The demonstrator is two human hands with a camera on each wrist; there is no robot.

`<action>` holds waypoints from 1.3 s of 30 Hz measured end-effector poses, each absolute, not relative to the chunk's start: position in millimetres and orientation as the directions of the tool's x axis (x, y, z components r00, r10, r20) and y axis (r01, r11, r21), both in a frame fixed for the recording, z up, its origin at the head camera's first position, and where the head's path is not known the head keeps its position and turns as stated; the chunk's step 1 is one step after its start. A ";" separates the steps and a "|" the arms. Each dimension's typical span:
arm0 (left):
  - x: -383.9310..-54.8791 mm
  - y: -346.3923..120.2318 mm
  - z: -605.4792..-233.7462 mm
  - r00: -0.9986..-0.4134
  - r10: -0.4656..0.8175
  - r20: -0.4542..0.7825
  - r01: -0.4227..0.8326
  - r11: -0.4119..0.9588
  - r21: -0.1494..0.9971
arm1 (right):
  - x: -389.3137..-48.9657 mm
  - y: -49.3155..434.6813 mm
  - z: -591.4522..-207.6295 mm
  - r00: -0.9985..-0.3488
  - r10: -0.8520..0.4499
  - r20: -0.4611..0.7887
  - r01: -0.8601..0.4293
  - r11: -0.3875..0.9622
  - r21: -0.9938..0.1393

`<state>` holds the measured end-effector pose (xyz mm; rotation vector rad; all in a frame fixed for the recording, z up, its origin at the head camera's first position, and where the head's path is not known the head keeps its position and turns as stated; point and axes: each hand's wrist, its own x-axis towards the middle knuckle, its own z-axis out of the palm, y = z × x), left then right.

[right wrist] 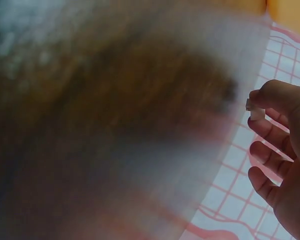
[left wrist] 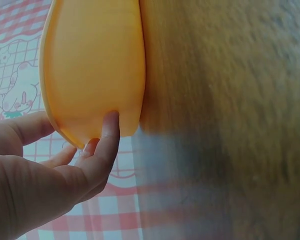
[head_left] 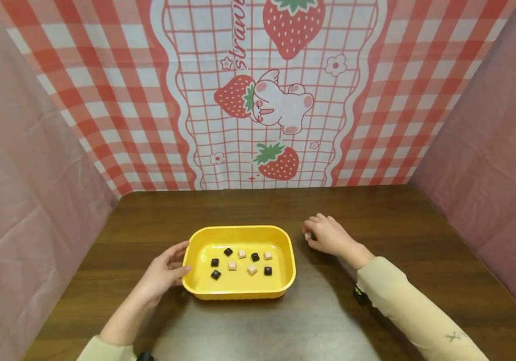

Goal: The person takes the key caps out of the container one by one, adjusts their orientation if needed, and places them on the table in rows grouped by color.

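A yellow tray (head_left: 239,288) sits on the table, with several black keycaps (head_left: 214,262) and several pale pink keycaps (head_left: 232,265) spread over its bottom. My left hand (head_left: 163,271) holds the tray by its left end; the left wrist view shows digits at the rim and against the outer wall (left wrist: 97,65). To the right of the tray, my right hand (head_left: 328,235) pinches one pale keycap (right wrist: 257,113) between thumb and index finger. In the right wrist view, the other fingers (right wrist: 262,182) are loosely bent below it.
The brown wooden table (head_left: 258,326) runs back to a strawberry-print checked cloth (head_left: 280,165) hanging behind it. Pink cloths hang at the left (head_left: 27,200) and right (head_left: 488,150) sides.
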<state>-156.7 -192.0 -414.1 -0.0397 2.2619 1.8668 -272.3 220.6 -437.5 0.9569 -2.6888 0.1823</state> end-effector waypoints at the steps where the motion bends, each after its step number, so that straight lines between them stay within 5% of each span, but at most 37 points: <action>1: -156.5 -192.1 -413.9 -0.978 0.110 -0.178 -0.153 0.199 0.968 | -272.7 220.8 -437.9 -0.741 -0.600 0.300 -0.635 0.772 -0.025; 39: -158.7 -193.6 -415.8 -0.979 0.110 -0.173 -0.148 0.203 0.968 | -253.1 201.8 -394.3 -0.770 -0.522 0.367 -0.607 0.777 -0.167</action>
